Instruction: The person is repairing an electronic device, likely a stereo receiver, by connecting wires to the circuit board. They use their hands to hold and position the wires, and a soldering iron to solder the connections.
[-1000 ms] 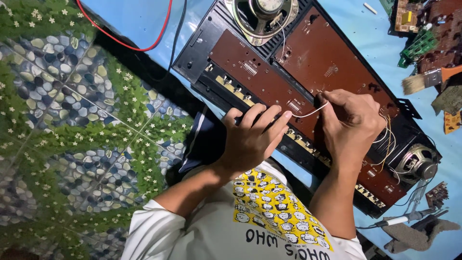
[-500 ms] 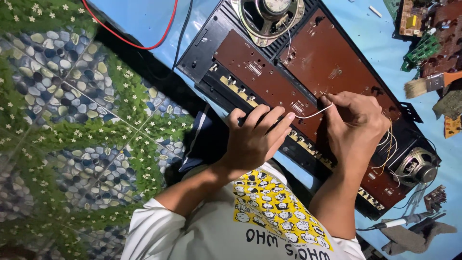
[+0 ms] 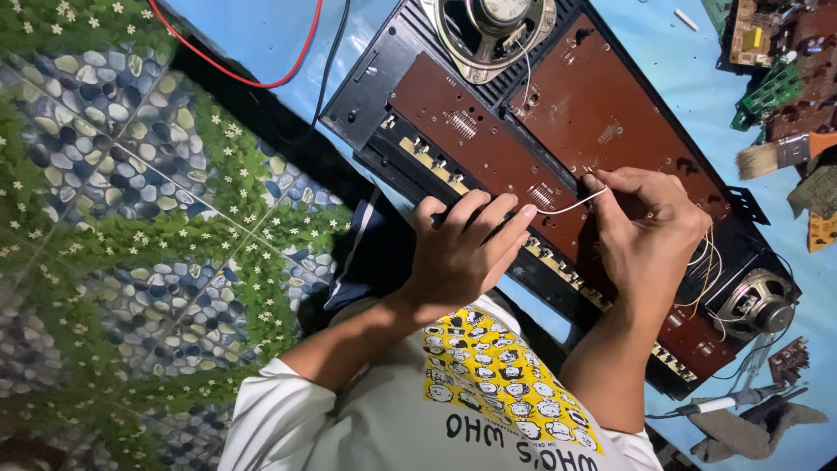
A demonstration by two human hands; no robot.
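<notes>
White wire (image 3: 571,204) is pinched taut between fingers of the right hand (image 3: 649,231) and left hand (image 3: 462,253), kept just above the brown circuit board (image 3: 488,148) beneath them.

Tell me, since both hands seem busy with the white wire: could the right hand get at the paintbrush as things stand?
Probably yes, once it lets go. The right hand pinches the white wire, and the paintbrush lies uncovered on the blue surface just beyond it.
</notes>
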